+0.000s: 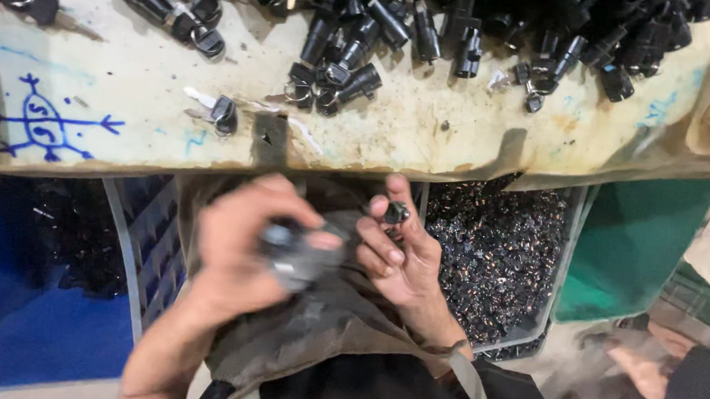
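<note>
We find the left hand [245, 239] closed around a dark cylindrical part [293, 249], thumb laid across it; motion blur spoils this area, so the part appears to be one of the black lock barrels, though we cannot confirm it. The right hand [400, 253] pinches a small dark fitting [395, 213] between thumb and forefinger, the other fingers curled in, just beside the left. Both hands hang over the person's lap, below the edge of the worn workbench [136, 94].

On the bench lies a heap of black barrels [426, 31]; a grey bin of small dark pieces [496, 253] sits just right of the right hand.

In our judgement, the fitting is being mated to the barrel. To do this well, we recommend holding the barrel still, squaring the fitting to its end before pressing, and working over the lap cloth [334, 318] so a dropped piece is caught.
</note>
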`<move>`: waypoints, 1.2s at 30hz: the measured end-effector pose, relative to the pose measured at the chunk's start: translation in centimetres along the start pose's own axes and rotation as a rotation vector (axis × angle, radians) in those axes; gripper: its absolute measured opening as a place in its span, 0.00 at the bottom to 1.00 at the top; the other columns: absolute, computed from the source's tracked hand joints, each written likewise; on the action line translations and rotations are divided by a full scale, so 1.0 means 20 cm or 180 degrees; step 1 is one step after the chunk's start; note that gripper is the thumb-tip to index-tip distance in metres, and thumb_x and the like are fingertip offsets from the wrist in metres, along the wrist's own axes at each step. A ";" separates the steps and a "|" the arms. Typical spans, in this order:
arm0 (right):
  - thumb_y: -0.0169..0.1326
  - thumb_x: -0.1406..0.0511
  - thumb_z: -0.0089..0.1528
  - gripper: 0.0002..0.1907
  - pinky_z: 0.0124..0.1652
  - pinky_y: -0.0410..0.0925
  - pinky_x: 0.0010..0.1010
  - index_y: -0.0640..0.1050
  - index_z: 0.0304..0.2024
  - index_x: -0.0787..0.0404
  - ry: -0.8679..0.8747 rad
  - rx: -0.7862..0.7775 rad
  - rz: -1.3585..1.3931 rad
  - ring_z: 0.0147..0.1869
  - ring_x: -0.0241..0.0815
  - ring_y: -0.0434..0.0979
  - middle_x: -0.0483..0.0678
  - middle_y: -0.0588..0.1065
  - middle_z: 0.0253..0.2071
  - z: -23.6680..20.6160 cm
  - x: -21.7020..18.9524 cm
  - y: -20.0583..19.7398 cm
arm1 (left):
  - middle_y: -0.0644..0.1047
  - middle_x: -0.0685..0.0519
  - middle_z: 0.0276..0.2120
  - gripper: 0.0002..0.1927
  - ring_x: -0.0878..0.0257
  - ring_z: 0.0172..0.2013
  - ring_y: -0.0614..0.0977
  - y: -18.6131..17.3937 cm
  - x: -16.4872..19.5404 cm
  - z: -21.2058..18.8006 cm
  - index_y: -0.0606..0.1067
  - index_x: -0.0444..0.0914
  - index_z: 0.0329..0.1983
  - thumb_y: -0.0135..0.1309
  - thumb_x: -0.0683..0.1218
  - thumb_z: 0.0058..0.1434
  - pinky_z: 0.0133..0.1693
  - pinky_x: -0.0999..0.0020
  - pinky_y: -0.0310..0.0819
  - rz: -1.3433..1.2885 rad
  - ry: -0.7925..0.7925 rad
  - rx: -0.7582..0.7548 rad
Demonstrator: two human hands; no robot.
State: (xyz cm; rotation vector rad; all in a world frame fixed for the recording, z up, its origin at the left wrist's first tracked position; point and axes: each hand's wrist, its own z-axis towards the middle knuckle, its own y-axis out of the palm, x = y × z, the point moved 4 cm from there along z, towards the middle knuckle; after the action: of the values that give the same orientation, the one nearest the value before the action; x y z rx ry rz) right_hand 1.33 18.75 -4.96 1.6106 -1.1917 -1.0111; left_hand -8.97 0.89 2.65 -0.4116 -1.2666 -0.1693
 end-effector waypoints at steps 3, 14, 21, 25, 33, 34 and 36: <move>0.59 0.66 0.70 0.09 0.28 0.61 0.19 0.78 0.53 0.56 -0.0489 -0.0138 -0.0928 0.30 0.29 0.64 0.53 0.78 0.52 0.00 -0.03 0.03 | 0.82 0.48 0.34 0.22 0.58 0.32 0.85 0.13 -0.04 -0.11 0.69 0.40 0.53 0.64 0.42 0.59 0.34 0.68 0.77 -0.0271 -0.0419 -0.0336; 0.68 0.65 0.57 0.11 0.38 0.73 0.26 0.81 0.40 0.60 -0.2190 -0.0947 -0.5473 0.41 0.41 0.79 0.47 0.77 0.40 -0.04 -0.10 0.28 | 0.80 0.45 0.39 0.46 0.49 0.37 0.84 0.17 0.00 -0.15 0.59 0.36 0.73 0.59 0.44 0.49 0.39 0.60 0.78 -0.0126 0.0283 -0.0798; 0.68 0.67 0.58 0.08 0.40 0.75 0.26 0.80 0.37 0.60 -0.2701 -0.0635 -0.5707 0.42 0.39 0.80 0.48 0.77 0.38 -0.09 -0.05 0.25 | 0.77 0.49 0.29 0.46 0.52 0.28 0.81 0.21 -0.01 -0.17 0.62 0.34 0.72 0.58 0.45 0.46 0.33 0.61 0.75 0.0002 0.0045 -0.0760; 0.68 0.67 0.58 0.09 0.39 0.74 0.26 0.80 0.37 0.59 -0.2753 -0.0560 -0.5682 0.41 0.39 0.80 0.47 0.77 0.38 -0.08 -0.04 0.25 | 0.77 0.50 0.29 0.47 0.52 0.29 0.81 0.18 0.00 -0.14 0.61 0.34 0.74 0.59 0.45 0.46 0.33 0.60 0.75 0.0075 -0.0035 -0.0790; 0.68 0.67 0.55 0.11 0.37 0.70 0.30 0.83 0.39 0.57 -0.1829 -0.1624 -0.5948 0.38 0.41 0.80 0.46 0.78 0.35 -0.06 -0.12 0.31 | 0.78 0.49 0.25 0.69 0.47 0.27 0.81 0.23 -0.02 -0.14 0.53 0.31 0.75 0.70 0.52 0.27 0.32 0.54 0.73 0.0698 0.0065 -0.2448; 0.67 0.69 0.56 0.11 0.37 0.71 0.30 0.83 0.41 0.59 -0.1812 -0.1848 -0.5907 0.38 0.42 0.81 0.47 0.78 0.36 -0.04 -0.10 0.31 | 0.78 0.49 0.26 0.69 0.48 0.28 0.81 0.21 -0.02 -0.15 0.53 0.30 0.75 0.70 0.52 0.27 0.32 0.55 0.74 0.0655 0.0101 -0.2390; 0.66 0.69 0.59 0.11 0.36 0.72 0.30 0.83 0.44 0.61 -0.1727 -0.2052 -0.5949 0.38 0.42 0.81 0.47 0.78 0.38 -0.01 -0.06 0.31 | 0.78 0.49 0.27 0.67 0.49 0.30 0.82 0.14 -0.07 -0.19 0.58 0.32 0.73 0.70 0.52 0.24 0.34 0.56 0.74 0.0826 0.0119 -0.2062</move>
State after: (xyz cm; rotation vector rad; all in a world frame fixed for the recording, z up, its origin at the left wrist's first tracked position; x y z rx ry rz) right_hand -0.32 18.93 1.04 1.5971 0.8511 -2.6303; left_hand -5.01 1.80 -0.11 -1.1174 -1.0885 -0.3656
